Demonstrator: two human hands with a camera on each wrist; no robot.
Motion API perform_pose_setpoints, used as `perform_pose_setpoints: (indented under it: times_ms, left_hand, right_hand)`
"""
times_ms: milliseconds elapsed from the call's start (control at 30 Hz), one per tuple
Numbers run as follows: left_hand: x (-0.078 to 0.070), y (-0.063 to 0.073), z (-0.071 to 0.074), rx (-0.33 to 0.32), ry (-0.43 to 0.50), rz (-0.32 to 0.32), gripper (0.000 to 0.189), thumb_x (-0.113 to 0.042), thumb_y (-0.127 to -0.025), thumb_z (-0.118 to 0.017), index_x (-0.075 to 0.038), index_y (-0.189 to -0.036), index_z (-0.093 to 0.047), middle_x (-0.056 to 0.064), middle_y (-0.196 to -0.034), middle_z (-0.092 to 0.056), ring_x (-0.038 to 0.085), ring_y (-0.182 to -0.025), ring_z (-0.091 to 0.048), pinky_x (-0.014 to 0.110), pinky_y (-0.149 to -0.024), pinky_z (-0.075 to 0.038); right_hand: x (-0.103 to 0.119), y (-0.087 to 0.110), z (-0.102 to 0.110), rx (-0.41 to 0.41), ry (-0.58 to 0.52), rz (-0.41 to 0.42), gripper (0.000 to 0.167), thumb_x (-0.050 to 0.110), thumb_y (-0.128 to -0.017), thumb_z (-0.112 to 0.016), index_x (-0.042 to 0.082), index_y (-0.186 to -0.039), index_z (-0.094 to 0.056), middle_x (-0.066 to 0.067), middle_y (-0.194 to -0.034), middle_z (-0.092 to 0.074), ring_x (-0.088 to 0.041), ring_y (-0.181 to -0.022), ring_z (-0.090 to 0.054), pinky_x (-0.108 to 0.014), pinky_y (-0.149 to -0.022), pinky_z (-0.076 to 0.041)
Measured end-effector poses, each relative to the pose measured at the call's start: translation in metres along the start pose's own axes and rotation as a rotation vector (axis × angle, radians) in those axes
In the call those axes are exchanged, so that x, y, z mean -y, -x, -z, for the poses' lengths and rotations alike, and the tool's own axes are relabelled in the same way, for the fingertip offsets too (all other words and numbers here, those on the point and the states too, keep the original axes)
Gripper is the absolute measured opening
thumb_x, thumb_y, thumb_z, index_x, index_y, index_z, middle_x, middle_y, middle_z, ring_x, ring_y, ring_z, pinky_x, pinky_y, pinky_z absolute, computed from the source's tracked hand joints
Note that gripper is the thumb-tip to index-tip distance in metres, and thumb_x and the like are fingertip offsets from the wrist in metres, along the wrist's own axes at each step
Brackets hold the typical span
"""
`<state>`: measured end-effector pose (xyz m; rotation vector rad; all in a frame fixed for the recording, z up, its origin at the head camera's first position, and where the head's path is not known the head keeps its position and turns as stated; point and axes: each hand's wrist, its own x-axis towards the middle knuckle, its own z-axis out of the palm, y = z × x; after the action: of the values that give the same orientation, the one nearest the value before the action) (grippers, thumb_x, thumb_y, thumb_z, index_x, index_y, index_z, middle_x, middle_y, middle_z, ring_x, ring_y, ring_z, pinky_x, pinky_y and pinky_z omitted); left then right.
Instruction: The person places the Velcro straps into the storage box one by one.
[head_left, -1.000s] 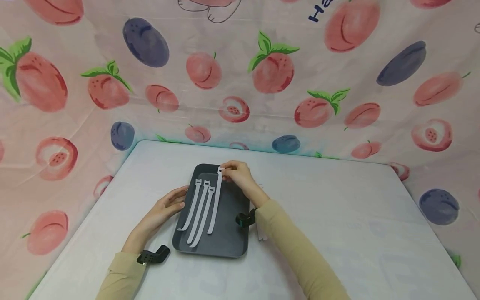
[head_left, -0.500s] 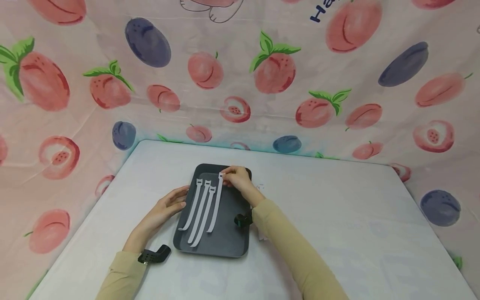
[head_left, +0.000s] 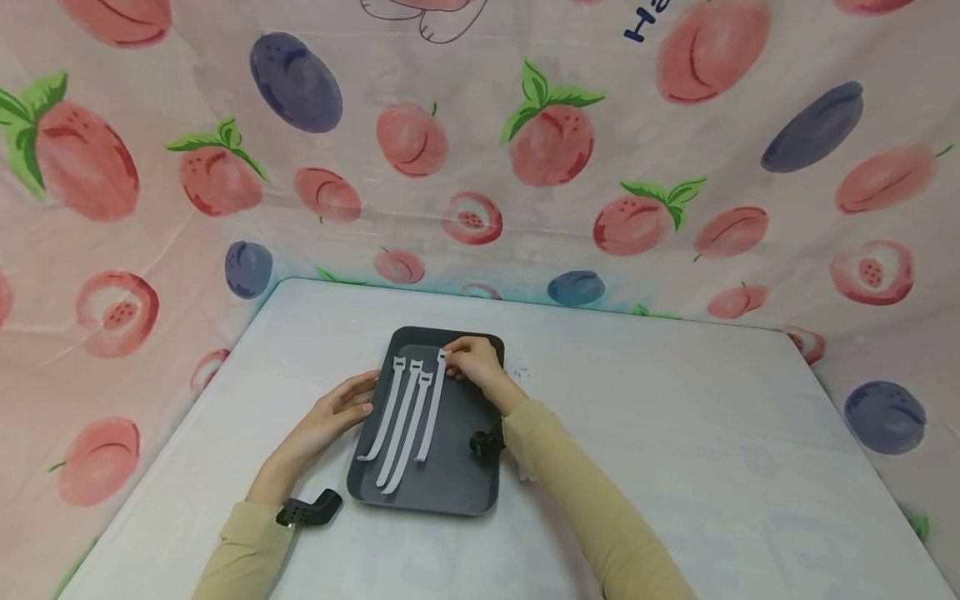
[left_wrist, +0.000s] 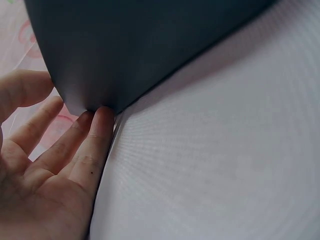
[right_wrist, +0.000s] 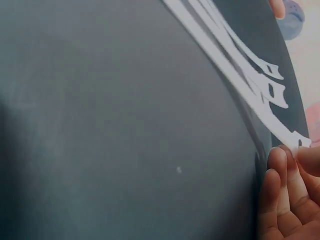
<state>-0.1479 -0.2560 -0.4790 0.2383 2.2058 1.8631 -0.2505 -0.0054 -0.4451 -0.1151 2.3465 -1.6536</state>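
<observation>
On a dark grey tray (head_left: 461,479) lie three white hook-and-loop cable ties (head_left: 408,425), side by side with slotted heads at the far end. My right hand (head_left: 476,364) pinches the head of a fourth white cable tie (head_left: 431,412) between thumb and fingers, just right of the others. In the right wrist view this held cable tie (right_wrist: 240,90) slants over the tray, its shadow beside it. My left hand (head_left: 337,408) rests against the tray's left side, fingers extended. Its fingertips (left_wrist: 103,117) touch the tray's outer wall in the left wrist view.
Partly hidden behind my right forearm, pale printed items (head_left: 522,379) lie just right of the tray. A white cloth covers the table (head_left: 675,450). A fruit-print curtain (head_left: 480,150) hangs behind and along both sides.
My right hand has come slightly nearer and lower with the cable tie, bringing it closer alongside the other three. The left hand stays against the tray.
</observation>
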Motion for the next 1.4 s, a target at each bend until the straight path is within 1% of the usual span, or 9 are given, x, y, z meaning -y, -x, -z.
perform_pose_setpoints:
  times_ms: [167, 267, 433, 533, 700, 833, 1067, 1300, 1400]
  left_hand:
    - [0.0, 0.0, 0.0, -0.001, -0.001, -0.002, 0.057, -0.021, -0.097, -0.057, -0.017, -0.149, -0.034, 0.018, -0.152, -0.037, 0.036, -0.141, -0.033, 0.012, -0.095, -0.045]
    - [0.0, 0.0, 0.0, -0.002, -0.003, 0.003, 0.057, -0.021, -0.097, -0.057, -0.018, -0.149, -0.034, 0.018, -0.152, -0.037, 0.036, -0.141, -0.033, 0.012, -0.095, -0.045]
    - [-0.001, 0.0, 0.0, 0.0, -0.007, 0.004, 0.058, -0.023, -0.096, -0.058, -0.018, -0.149, -0.034, 0.018, -0.152, -0.036, 0.035, -0.141, -0.033, 0.011, -0.095, -0.044]
    - [-0.001, -0.001, -0.001, 0.003, -0.005, 0.0, 0.058, -0.022, -0.097, -0.058, -0.018, -0.149, -0.034, 0.018, -0.153, -0.036, 0.035, -0.141, -0.032, 0.011, -0.095, -0.044]
    - [-0.002, -0.001, -0.001, 0.007, 0.005, -0.008, 0.058, -0.019, -0.097, -0.056, -0.015, -0.15, -0.032, 0.02, -0.153, -0.035, 0.037, -0.141, -0.032, 0.011, -0.095, -0.044]
    - [-0.002, 0.0, -0.001, 0.002, 0.002, -0.005, 0.058, -0.019, -0.097, -0.056, -0.015, -0.15, -0.032, 0.02, -0.153, -0.035, 0.036, -0.141, -0.031, 0.01, -0.095, -0.044]
    - [-0.002, 0.0, -0.002, -0.003, -0.005, 0.009, 0.059, -0.021, -0.097, -0.057, -0.015, -0.15, -0.032, 0.02, -0.152, -0.036, 0.036, -0.141, -0.032, 0.01, -0.095, -0.044]
    - [-0.002, 0.0, -0.002, -0.005, -0.004, 0.007, 0.059, -0.019, -0.097, -0.056, -0.014, -0.15, -0.032, 0.02, -0.152, -0.036, 0.037, -0.141, -0.032, 0.01, -0.094, -0.044]
    - [-0.003, 0.0, -0.002, -0.007, -0.007, 0.005, 0.059, -0.019, -0.097, -0.057, -0.014, -0.15, -0.032, 0.02, -0.152, -0.036, 0.036, -0.141, -0.033, 0.01, -0.094, -0.044]
  right_hand:
    - [0.002, 0.002, -0.001, -0.002, 0.052, -0.003, 0.018, 0.006, -0.09, -0.062, 0.002, -0.104, -0.071, -0.019, -0.091, -0.073, -0.016, -0.065, -0.067, -0.026, -0.059, -0.055]
    - [0.002, 0.002, -0.001, -0.001, 0.059, -0.009, 0.017, 0.006, -0.09, -0.062, 0.002, -0.104, -0.071, -0.018, -0.091, -0.073, -0.02, -0.068, -0.069, -0.027, -0.06, -0.056]
    - [0.001, 0.001, 0.0, 0.017, 0.074, -0.005, 0.018, 0.007, -0.091, -0.061, 0.003, -0.105, -0.07, -0.018, -0.095, -0.073, -0.017, -0.068, -0.068, -0.027, -0.062, -0.056]
    - [0.001, 0.002, 0.002, 0.05, 0.103, 0.002, 0.02, 0.008, -0.091, -0.061, 0.002, -0.108, -0.069, -0.018, -0.098, -0.072, -0.017, -0.071, -0.068, -0.027, -0.063, -0.057]
    - [0.007, 0.006, 0.007, 0.124, 0.176, 0.018, 0.025, 0.009, -0.092, -0.06, 0.001, -0.115, -0.066, -0.018, -0.102, -0.071, -0.023, -0.079, -0.069, -0.028, -0.066, -0.057]
    - [0.013, 0.008, 0.009, 0.16, 0.226, 0.027, 0.027, 0.009, -0.093, -0.058, 0.0, -0.118, -0.064, -0.019, -0.102, -0.07, -0.027, -0.083, -0.069, -0.03, -0.067, -0.057]
    - [0.019, 0.013, 0.013, 0.215, 0.268, 0.043, 0.032, 0.011, -0.095, -0.056, 0.001, -0.125, -0.059, -0.019, -0.107, -0.069, -0.027, -0.087, -0.069, -0.029, -0.068, -0.057]
    - [0.024, 0.018, 0.016, 0.272, 0.313, 0.018, 0.038, 0.016, -0.096, -0.056, 0.002, -0.13, -0.055, -0.018, -0.117, -0.066, -0.029, -0.096, -0.068, -0.034, -0.077, -0.057]
    - [0.027, 0.021, 0.016, 0.287, 0.314, 0.009, 0.041, 0.017, -0.095, -0.056, 0.002, -0.133, -0.052, -0.019, -0.12, -0.065, -0.03, -0.097, -0.068, -0.034, -0.078, -0.057]
